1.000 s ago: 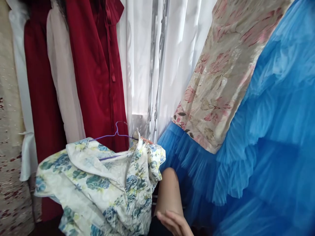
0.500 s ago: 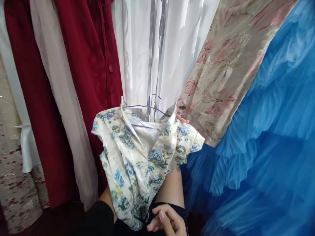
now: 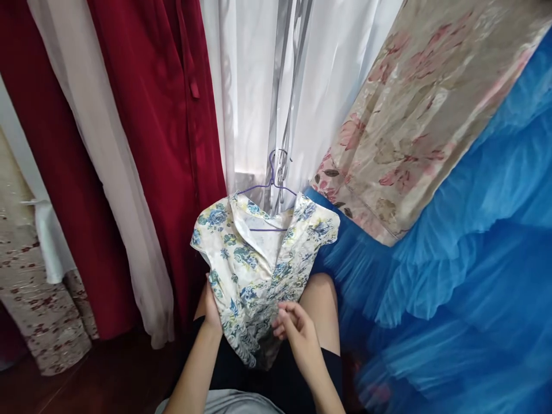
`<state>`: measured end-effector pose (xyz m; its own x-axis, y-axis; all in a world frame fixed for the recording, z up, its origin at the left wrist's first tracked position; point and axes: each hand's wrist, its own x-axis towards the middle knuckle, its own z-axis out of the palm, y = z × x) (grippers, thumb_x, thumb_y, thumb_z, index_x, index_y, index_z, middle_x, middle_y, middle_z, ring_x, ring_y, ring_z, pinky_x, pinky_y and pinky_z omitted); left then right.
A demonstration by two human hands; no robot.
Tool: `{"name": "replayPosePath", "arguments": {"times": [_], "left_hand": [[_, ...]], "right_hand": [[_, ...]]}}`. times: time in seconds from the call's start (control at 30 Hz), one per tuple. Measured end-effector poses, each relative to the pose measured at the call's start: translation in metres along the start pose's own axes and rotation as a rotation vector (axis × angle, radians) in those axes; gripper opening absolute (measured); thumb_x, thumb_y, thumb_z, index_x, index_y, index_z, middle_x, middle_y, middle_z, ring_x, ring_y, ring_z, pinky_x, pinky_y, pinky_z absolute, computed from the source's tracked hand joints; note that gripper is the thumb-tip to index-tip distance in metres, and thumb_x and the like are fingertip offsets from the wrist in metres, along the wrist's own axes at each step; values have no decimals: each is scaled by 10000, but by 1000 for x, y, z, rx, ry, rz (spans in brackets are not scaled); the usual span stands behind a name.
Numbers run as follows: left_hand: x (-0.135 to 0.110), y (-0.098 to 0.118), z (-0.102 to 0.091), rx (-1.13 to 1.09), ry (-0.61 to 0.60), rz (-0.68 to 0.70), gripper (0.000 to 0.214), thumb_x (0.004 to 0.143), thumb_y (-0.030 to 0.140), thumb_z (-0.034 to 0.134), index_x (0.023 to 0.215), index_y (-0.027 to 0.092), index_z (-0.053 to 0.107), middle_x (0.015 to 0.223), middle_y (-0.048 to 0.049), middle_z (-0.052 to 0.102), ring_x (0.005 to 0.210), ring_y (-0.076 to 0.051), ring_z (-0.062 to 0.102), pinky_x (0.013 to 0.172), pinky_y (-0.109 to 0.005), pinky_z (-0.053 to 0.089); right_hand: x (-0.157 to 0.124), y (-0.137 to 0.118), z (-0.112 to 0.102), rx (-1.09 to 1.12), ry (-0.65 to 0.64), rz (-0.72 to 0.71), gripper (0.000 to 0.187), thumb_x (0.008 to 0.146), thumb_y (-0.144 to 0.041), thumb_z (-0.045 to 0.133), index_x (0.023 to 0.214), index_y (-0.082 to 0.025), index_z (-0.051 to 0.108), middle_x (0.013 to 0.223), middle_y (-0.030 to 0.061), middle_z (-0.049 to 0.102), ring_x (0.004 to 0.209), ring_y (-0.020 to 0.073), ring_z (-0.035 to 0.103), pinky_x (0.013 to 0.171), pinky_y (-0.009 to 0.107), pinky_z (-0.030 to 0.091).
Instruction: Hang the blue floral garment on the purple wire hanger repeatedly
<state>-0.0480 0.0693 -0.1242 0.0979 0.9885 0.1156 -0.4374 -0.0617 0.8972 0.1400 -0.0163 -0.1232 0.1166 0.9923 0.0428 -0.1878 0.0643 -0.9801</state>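
A white blouse [image 3: 254, 270] with blue and yellow flowers hangs on a thin purple hanger [image 3: 272, 183] above my lap. The blouse has a V neck and short sleeves, and its lower part is bunched up in gathers. My left hand [image 3: 212, 307] grips its left side edge, the fingers mostly hidden behind the cloth. In front of the lower right part of the blouse, my right hand [image 3: 297, 328] is open with loosely bent fingers. Nothing shows between them, and I cannot tell whether the fingertips touch the cloth.
Dark red garments [image 3: 159, 126] and a pale sheer cloth [image 3: 129, 230] hang on the left. White drapery [image 3: 250, 86] with grey ribbons hangs behind the blouse. A beige floral cloth [image 3: 401, 132] and a blue tulle skirt [image 3: 474, 287] fill the right side. Brown floor [image 3: 99, 379] shows lower left.
The blouse has straightened out, showing its front and the whole hanger. My left hand has come from behind it to its left side. My right hand has moved up to its front.
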Motion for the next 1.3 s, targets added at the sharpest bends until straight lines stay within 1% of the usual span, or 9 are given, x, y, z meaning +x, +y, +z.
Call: {"name": "replayPosePath", "arguments": {"times": [0.1,0.33,0.5,0.57,0.63,0.73,0.8,1.13,1.3], "left_hand": [[-6,-2,-4,-231,47,-105,713,769,782,637,1270,276,677,1211,-87,738,1294,-353,597,1057,-487,506],[-8,-2,14,-121,98,-150,585,722,353,848,1239,163,653,1148,-132,745,1131,-344,687,987,-466,534],[9,-16,-10,269,694,520,464,723,228,775,1148,184,597,1142,-93,662,1085,-271,648,986,-430,506],[7,-15,-10,469,774,794,449,743,185,751,1157,206,578,1173,-93,614,1124,-267,613,997,-434,498],[-2,-8,3,639,534,884,368,815,172,705,1160,242,598,1176,-91,609,1137,-267,610,1006,-436,503],[-20,3,36,793,-20,744,332,913,174,608,1211,316,637,1115,-69,662,1065,-256,662,959,-402,545],[-28,7,55,818,-179,660,316,941,182,577,1205,335,662,1043,-56,678,977,-242,684,864,-364,572],[-27,4,57,738,-158,688,177,958,208,606,1005,279,761,821,-38,665,744,-193,669,677,-296,549],[-32,9,66,701,-102,818,186,924,177,661,1013,281,787,768,-22,690,666,-169,667,616,-283,550]], "right_hand": [[39,-10,9,-92,23,-72,412,869,-553,693,1061,-202,596,736,22,679,601,176,594,555,271,436],[59,-26,21,-165,-22,-198,336,932,-443,573,691,-226,487,560,-55,447,513,129,417,512,257,319],[43,-11,13,-115,72,-155,397,882,-505,630,649,-219,482,516,-61,424,493,112,361,508,258,280],[39,-9,14,-99,58,-149,411,885,-513,641,649,-221,474,508,-62,428,486,107,348,503,256,271],[34,-11,16,-96,22,-140,419,881,-515,660,652,-225,462,501,-68,421,475,104,339,493,252,265],[27,-23,20,-131,4,-153,418,882,-507,668,659,-228,450,516,-79,393,471,100,318,488,248,251],[21,-31,21,-158,9,-177,411,890,-490,660,662,-228,441,543,-81,367,491,100,302,497,249,241],[14,-33,-2,-245,-69,-309,298,826,-313,769,1058,-227,602,983,34,633,947,217,603,847,314,478],[24,-20,6,-203,-128,-314,171,929,-336,640,848,-188,617,821,27,613,818,198,584,785,308,470]]}}
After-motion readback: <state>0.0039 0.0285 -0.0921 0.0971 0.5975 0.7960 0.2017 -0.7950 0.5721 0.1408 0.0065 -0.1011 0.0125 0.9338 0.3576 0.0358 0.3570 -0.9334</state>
